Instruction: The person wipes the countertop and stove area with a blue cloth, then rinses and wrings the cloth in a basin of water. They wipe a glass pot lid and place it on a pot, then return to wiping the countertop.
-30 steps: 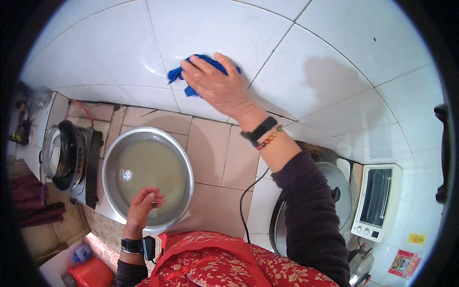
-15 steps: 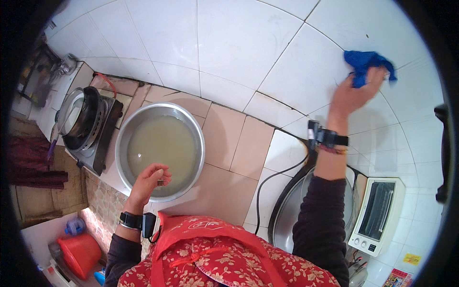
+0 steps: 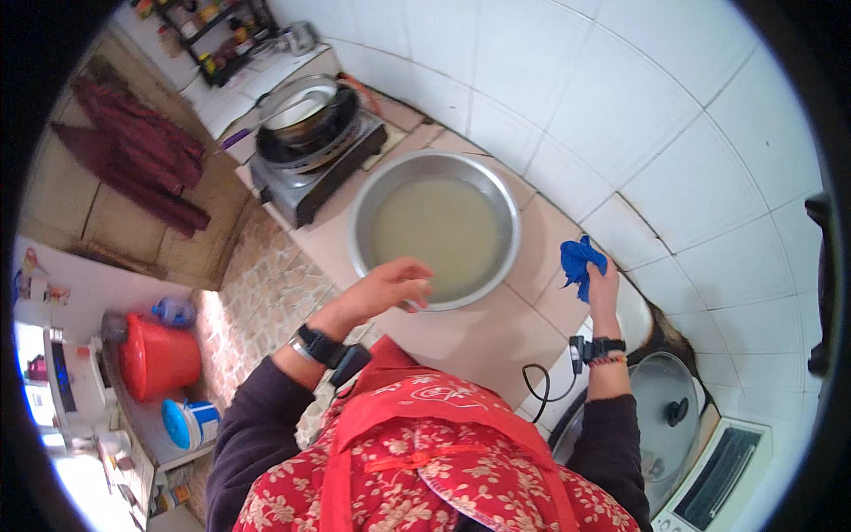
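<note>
My right hand (image 3: 605, 288) is closed around a bunched blue cloth (image 3: 582, 262), held to the right of the basin, near the tiled wall. Cloudy, pale yellowish water (image 3: 434, 230) fills much of the wide metal basin (image 3: 509, 213) on the pink-tiled counter. At the basin's near-left rim is my left hand (image 3: 386, 288), palm down with its fingers apart and slightly bent. Nothing shows in it; whether the fingertips touch the rim cannot be told.
Left of the basin, a portable gas stove (image 3: 324, 182) carries a pan (image 3: 306, 120). A glass lid (image 3: 651, 403) covers a large wok at right, beside a toaster oven (image 3: 718, 474). White wall tiles (image 3: 550, 97) rise behind. A red bucket (image 3: 160, 355) stands lower left.
My right hand has come down from the wall with the blue cloth, toward the basin. My left hand's fingers have spread more. The view has swung left, bringing more of the floor and bucket in.
</note>
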`<state>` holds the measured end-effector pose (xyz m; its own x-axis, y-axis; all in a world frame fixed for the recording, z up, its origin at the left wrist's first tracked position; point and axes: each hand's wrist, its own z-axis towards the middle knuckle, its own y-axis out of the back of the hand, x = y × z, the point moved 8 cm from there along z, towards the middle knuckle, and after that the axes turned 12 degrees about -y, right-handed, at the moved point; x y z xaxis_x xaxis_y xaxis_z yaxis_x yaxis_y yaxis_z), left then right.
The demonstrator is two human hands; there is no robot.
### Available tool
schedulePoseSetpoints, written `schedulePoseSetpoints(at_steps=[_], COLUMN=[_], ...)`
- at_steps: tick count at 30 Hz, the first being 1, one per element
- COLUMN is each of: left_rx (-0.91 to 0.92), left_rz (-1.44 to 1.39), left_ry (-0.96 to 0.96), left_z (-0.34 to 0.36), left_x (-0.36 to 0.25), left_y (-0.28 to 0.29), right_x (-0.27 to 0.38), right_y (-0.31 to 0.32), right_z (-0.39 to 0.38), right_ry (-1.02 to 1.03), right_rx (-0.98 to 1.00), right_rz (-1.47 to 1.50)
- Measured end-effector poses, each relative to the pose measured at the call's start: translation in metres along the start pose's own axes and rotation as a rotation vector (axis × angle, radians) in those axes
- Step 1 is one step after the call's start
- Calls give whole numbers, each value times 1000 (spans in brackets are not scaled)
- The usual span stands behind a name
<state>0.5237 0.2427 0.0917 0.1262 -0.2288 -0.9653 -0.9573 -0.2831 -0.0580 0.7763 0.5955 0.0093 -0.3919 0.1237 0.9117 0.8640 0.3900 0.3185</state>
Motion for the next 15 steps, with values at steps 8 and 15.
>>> schedulePoseSetpoints(at_steps=[8, 15], left_rx=[630, 784], left_rz=[-336, -644], left_ry=[-235, -83], left_z=[3, -2], left_x=[-57, -31], left_y=[-81, -107], right_x=[53, 41], right_y=[-98, -164], right_z=[-165, -254], right_ry=[-304, -472], right_rx=[738, 857], right_rz=[624, 1017])
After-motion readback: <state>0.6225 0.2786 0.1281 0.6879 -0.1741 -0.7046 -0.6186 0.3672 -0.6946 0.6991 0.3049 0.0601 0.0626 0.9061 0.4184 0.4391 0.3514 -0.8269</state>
